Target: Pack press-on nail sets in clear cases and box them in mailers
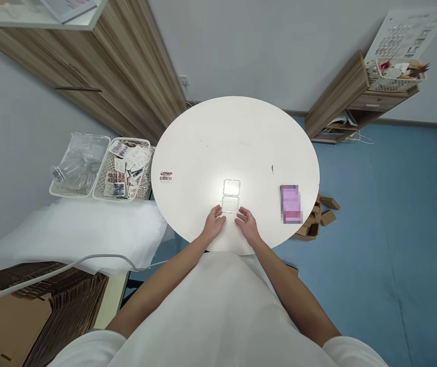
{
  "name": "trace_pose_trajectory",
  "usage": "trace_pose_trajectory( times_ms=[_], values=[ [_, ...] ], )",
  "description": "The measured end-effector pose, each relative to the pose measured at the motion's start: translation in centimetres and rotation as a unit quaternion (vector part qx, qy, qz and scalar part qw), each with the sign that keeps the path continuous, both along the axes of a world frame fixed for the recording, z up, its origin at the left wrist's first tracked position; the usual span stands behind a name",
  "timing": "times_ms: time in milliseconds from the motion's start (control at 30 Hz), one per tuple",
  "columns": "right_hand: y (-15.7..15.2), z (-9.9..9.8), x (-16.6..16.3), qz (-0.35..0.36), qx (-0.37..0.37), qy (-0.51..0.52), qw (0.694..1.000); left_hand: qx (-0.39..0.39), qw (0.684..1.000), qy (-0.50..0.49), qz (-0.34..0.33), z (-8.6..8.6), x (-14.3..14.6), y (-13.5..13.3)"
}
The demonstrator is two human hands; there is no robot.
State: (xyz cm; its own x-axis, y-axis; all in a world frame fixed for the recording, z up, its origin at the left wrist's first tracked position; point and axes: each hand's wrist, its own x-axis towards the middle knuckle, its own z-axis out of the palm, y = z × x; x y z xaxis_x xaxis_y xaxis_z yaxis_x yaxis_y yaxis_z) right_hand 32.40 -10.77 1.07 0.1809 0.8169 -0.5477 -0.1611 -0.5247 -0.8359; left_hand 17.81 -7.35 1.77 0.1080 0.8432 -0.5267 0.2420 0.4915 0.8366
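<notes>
A small clear plastic case (230, 205) lies unfolded on the white round table (234, 132), its lid half away from me and its lower half close to me. My left hand (214, 223) rests beside the near left corner of the case, fingers apart and curved. On the opposite side my right hand (247, 224) is by the near right corner, its fingers also spread. Whether the fingertips touch the case I cannot tell. A small card with rows of dark and reddish pieces (166, 177) lies at the table's left.
At the table's right lies a pixelated purple-pink item (291, 205). Left of the table stand a white basket of similar cards (147, 158) and a basket with clear plastic bags (84, 163). Cardboard boxes (310, 224) sit on the floor at right, a wooden cabinet (142, 66) behind left.
</notes>
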Motion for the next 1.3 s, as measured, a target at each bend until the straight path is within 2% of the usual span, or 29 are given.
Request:
trace_pose_trajectory(
  times_ms=[467,667,833,967,1033,1133,1200,1300],
  values=[
    [0.0,0.0,0.4,0.007,-0.007,0.015,1.0,0.005,1.0,0.019,0.018,-0.2,0.4,-0.5],
    [-0.4,0.3,0.2,0.003,-0.007,-0.039,0.999,0.002,1.0,0.025,0.006,-0.1,-1.0,-0.4],
    [-0.6,1.8,-0.9,-0.031,0.065,-0.218,0.973,0.027,0.997,0.065,0.014,0.0,-6.0,1.3],
    [1.1,3.3,-4.1,0.04,0.119,-0.261,0.957,0.105,0.981,0.16,0.019,0.8,-12.8,5.0],
    [2.8,3.4,-6.5,0.105,0.112,-0.247,0.957,0.149,0.962,0.227,-0.025,1.2,-16.4,7.5],
    [6.1,2.6,-10.6,0.186,0.089,-0.245,0.947,0.224,0.916,0.314,-0.111,1.8,-20.8,11.6],
    [8.5,1.8,-13.2,0.219,0.09,-0.267,0.934,0.253,0.879,0.37,-0.163,2.0,-22.7,14.2],
    [12.4,0.8,-16.4,0.253,0.115,-0.315,0.908,0.257,0.837,0.424,-0.231,2.1,-24.0,17.5]
  ],
)
